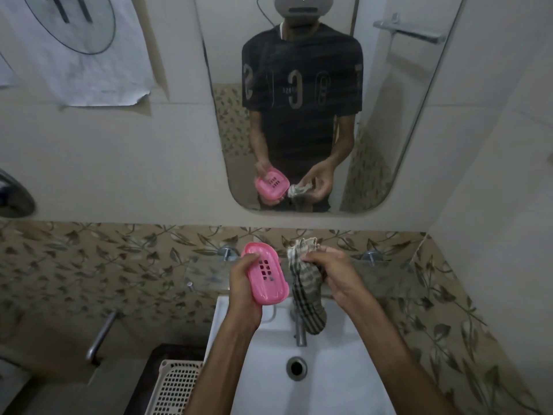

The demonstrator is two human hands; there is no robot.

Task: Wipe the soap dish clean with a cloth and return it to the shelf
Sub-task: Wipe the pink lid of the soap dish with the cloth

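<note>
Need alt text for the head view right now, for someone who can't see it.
Over a white sink, the left hand holds a pink soap dish while the right hand grips a striped cloth beside it, not touching. A mirror above reflects both; a glass shelf runs behind.

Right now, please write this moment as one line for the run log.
left hand: holds pink soap dish | right hand: grips striped cloth | dish and cloth apart, above sink | dish not on shelf

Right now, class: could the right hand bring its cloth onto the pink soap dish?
Probably yes. The right hand grips the cloth just beside the soap dish, held by the left hand, with nothing between them.
</note>
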